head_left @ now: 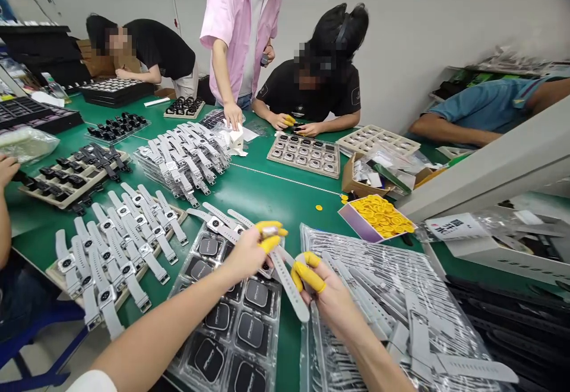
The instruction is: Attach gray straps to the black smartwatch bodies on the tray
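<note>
My left hand [247, 253], with yellow finger cots on its fingertips, is closed on a small silver watch [269, 231]. A light grey perforated strap [290, 288] slants down from it between my hands. My right hand [329, 294], also in yellow cots, pinches a pale strap piece, partly hidden by the fingers. Beneath my left arm lies a clear plastic tray [276, 326] with black square pads in its pockets. Several strapped watches [215, 223] rest at its far end. Under my right forearm, loose grey straps [418, 326] lie on bagged straps [378, 249].
Grey-strapped watches fill a beige tray [181, 217] on the left; more are stacked [178, 154] behind. A box of yellow finger cots [378, 217] stands at right, near a slanting post [503, 148]. Co-workers, including one in a pink shirt [231, 29], are around the green table [249, 187].
</note>
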### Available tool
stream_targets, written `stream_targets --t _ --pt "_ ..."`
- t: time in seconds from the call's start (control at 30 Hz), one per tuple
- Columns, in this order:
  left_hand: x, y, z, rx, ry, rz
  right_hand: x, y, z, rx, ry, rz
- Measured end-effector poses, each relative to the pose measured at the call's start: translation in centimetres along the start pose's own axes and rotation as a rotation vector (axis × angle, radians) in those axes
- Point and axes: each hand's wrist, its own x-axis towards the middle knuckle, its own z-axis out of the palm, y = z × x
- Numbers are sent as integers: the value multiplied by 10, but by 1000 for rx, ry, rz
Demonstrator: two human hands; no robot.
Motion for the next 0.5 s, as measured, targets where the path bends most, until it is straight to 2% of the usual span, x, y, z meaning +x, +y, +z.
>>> stream_targets --t 0.07,0.13,0.2,0.37,0.5 --pt "-8 -6 7 267 -120 121 -1 3 5 14 -11 17" --pt "-14 -9 9 526 -201 327 -2 4 7 15 -32 44" --pt "-16 -9 7 690 -273 482 -2 4 6 11 -53 71" --pt "-13 -7 1 834 -349 546 -3 2 2 58 -129 105" --pt "-13 -6 2 863 -352 565 -3 -2 5 171 -59 127"
